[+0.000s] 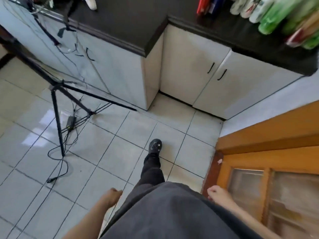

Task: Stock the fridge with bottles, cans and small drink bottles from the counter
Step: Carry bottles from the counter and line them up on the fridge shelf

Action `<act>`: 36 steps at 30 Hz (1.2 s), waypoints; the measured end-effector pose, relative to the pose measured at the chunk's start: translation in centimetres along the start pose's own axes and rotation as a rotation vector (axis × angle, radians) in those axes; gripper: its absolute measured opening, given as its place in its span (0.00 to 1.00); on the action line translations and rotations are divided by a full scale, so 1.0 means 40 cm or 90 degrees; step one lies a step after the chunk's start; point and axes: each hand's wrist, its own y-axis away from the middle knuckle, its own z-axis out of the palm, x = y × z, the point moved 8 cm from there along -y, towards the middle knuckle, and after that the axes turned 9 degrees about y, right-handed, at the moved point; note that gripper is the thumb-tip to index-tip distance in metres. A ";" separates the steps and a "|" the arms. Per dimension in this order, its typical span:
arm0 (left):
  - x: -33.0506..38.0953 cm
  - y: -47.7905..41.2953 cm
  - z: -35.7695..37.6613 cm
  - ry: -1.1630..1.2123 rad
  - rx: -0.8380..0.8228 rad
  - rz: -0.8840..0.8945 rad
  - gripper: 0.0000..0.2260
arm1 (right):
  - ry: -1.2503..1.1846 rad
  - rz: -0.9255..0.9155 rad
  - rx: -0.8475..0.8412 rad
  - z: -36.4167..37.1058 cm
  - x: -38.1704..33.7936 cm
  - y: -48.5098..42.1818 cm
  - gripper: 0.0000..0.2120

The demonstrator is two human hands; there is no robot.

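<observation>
Several drink bottles, green and white ones (276,16), stand blurred on the dark counter (215,26) at the top right, with red and blue cans or cartons (209,5) to their left. My left hand (114,195) hangs low at my side with loosely curled fingers and holds nothing. My right hand (218,193) hangs on the other side, also loosely curled and empty. Both hands are far below and in front of the counter. No fridge is in view.
A black tripod (57,107) with trailing cables stands on the tiled floor at the left. White cabinet doors (198,71) run under the counter. An orange wooden door (269,161) is at the right. My leg and black shoe (155,145) step forward.
</observation>
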 end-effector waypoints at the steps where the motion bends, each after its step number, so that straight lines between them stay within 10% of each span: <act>1: 0.088 -0.029 -0.036 -0.036 0.015 0.027 0.15 | -0.019 0.023 0.018 -0.048 0.003 -0.013 0.10; 11: 1.002 -0.159 -0.247 -0.185 0.007 0.286 0.14 | -0.313 0.072 0.188 -0.436 -0.155 -0.103 0.09; 24: 1.410 -0.162 -0.029 -0.094 -0.091 0.253 0.07 | -0.399 0.180 0.234 -0.724 0.076 -0.287 0.09; 36: 2.144 0.165 0.117 0.102 -0.013 0.660 0.08 | -0.536 0.055 0.622 -1.456 0.105 -0.370 0.13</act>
